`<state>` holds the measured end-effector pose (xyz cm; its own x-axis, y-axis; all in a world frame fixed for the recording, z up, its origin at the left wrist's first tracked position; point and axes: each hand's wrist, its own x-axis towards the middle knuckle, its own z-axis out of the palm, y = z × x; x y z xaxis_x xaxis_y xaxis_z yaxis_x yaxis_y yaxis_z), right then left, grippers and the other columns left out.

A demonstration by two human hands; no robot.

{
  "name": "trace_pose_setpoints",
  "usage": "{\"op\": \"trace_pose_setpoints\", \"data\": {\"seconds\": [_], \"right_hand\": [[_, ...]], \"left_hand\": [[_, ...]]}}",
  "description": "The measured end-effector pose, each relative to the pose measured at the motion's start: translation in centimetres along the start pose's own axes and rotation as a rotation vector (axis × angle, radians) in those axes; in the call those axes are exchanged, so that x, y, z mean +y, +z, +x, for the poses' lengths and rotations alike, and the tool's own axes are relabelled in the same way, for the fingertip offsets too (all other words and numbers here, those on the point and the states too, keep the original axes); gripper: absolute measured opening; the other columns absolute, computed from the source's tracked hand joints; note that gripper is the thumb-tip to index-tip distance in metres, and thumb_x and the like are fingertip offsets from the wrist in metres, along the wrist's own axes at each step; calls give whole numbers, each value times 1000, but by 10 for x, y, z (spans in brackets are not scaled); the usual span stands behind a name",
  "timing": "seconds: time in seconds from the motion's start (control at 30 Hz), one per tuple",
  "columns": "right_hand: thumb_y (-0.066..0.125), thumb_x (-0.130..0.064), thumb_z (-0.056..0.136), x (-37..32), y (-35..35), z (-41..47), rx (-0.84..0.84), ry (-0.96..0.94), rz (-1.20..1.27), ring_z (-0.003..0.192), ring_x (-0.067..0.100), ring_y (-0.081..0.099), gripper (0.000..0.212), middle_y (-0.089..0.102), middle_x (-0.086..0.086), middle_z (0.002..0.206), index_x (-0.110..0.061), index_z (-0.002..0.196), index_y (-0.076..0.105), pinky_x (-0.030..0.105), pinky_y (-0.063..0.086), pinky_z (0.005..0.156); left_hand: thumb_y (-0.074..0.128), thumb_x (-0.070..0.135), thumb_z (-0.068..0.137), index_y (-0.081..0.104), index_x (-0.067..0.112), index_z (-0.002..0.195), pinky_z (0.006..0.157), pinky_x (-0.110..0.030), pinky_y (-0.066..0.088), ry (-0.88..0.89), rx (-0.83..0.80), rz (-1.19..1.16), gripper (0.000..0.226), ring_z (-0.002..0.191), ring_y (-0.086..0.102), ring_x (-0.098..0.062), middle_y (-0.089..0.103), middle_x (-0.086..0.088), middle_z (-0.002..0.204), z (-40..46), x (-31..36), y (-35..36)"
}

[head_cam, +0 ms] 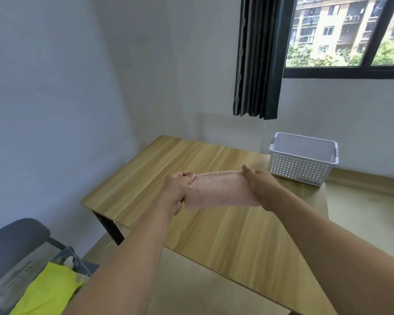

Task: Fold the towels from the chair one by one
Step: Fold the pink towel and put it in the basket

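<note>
Towel first: it's a pale pink terry cloth towel [218,189], looks nubbly and a bit crinkled, with a slightly darker band running along its top edge. It's stretched out flat-ish between both hands, held up in the air above the light wooden table [214,235], not lying on it. Its lower edge sags a little on the left side.

The left hand [176,192] grips the towel's left end, fingers curled round the bunched edge with the thumb on top. The right hand [258,186] pinches the right end, thumb up over the top corner and fingers wrapped behind the cloth. Both bare forearms reach in from the bottom of the view.

Off in the lower left corner there's a grey padded chair [14,242] with more stuff piled on the seat: a bright yellow cloth [48,289] on top, some grey cloth [7,285] beside and under it. Can't really tell how many pieces are in that pile.

At the far right end of the table sits a white perforated plastic basket [303,160]. Behind it is a dark curtain [257,57] hanging next to a black-framed window [346,71].
</note>
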<state>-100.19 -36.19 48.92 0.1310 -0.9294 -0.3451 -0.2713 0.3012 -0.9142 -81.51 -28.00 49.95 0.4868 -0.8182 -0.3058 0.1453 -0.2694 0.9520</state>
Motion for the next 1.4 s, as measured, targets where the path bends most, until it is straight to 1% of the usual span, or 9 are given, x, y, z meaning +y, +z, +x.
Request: {"op": "trace_pose_setpoints", "data": {"seconds": [0.1,0.2,0.3,0.67,0.8,0.93,1.07,1.27,1.4], "right_hand": [[39,-61,91,1,-59,16,-176,213,73,105,29,61,54,62,6,117,-18,122,51,42,50,89],[42,-41,93,2,-102,21,-289,271,-10,84,24,63,36,67,7,96,-15,110,60,33,51,68],[44,-26,88,-4,-134,35,-350,228,-69,78,25,59,26,64,9,90,-11,103,59,32,50,66],[52,-20,87,3,-257,158,-176,6,-295,95,30,61,18,66,16,97,-9,94,65,42,49,91],[52,-14,90,-18,-309,201,-234,-98,-340,75,16,50,11,58,6,84,-12,92,62,30,41,71],[47,-7,89,-42,-348,240,-295,-208,-437,81,18,45,20,53,3,85,-19,75,56,26,33,63],[47,-9,90,-65,-372,287,-216,-356,-505,89,20,49,18,57,4,93,-13,96,64,27,38,76],[39,-7,87,-76,-398,398,-84,-478,-621,91,23,55,25,62,4,95,-13,92,63,28,42,77],[38,-10,88,-69,-399,488,-111,-495,-687,90,21,52,30,63,7,106,-12,101,64,28,42,78]], "left_hand": [[61,10,91,62,11,83,58,-28,47,-1,33,-45,8,63,56,-19,62,-7,77,-7,-3,55],[62,11,90,63,12,82,59,-28,47,-14,76,-37,9,65,56,-19,63,-6,77,-14,-9,94],[63,11,90,63,12,80,59,-28,47,-2,86,-57,10,63,56,-19,63,-5,75,-11,-7,126],[63,7,90,61,7,89,56,-24,48,14,-81,78,2,63,56,-15,62,-5,76,29,-2,281],[64,5,89,63,4,89,63,-30,54,1,-106,198,2,69,60,-19,64,-10,82,40,1,340],[64,5,88,63,9,89,78,-41,55,81,-144,355,5,78,62,-22,65,-9,87,51,17,386],[58,4,85,60,14,89,75,-39,55,186,-109,506,11,77,61,-21,64,-7,85,81,39,433],[55,11,83,67,15,89,76,-35,52,229,-17,738,14,86,63,-21,69,-5,91,167,45,515],[50,8,78,67,6,82,61,-33,41,186,85,920,17,69,52,-23,68,-15,84,243,35,563]]}}
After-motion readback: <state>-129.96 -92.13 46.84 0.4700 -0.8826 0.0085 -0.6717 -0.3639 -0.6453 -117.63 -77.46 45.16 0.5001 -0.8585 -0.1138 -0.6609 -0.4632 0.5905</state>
